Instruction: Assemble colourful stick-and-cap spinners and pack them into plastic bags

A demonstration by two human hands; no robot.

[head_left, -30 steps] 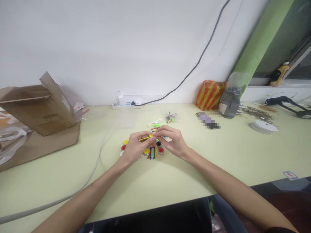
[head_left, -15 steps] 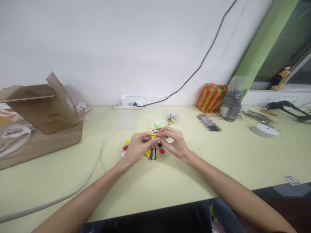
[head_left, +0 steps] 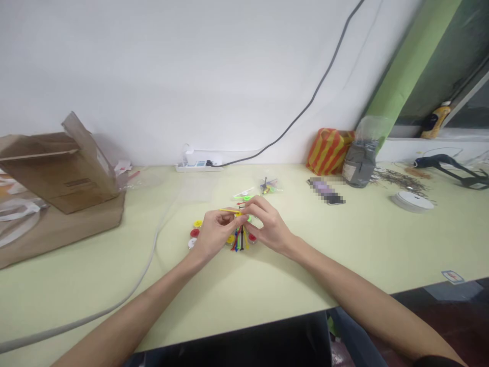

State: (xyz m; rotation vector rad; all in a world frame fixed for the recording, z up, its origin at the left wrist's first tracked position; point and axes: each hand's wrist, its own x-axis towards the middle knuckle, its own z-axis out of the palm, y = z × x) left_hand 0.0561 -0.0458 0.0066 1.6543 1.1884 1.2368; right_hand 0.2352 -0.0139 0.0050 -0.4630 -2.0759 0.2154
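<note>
My left hand (head_left: 217, 232) is closed around a thin yellow plastic strip (head_left: 226, 210), which sticks out above the fingers. Thumb and fingers of my right hand (head_left: 270, 225) are bent in a pinch at the strip's right end, where a small yellow part shows; the exact contact is hidden. Beneath the hands lie several arrow-shaped plastic pieces (head_left: 241, 240) in red, blue, green, black and yellow. Around them sit small round pieces, among them a yellow one (head_left: 197, 224), a red one (head_left: 194, 233) and a white one (head_left: 192, 243), partly covered by my hands.
Behind the hands are a white strip (head_left: 243, 193) and a clear bag of coloured pieces (head_left: 269, 185). A cardboard box (head_left: 84, 178) stands left, near a grey cable (head_left: 147, 270). To the right are a phone (head_left: 326, 191), a striped bag (head_left: 329, 152) and a white spool (head_left: 413, 201).
The view has shifted slightly, so the scene sits a little further left. Both hands stay together at the yellow strip, with only a small shift of my right fingers.
</note>
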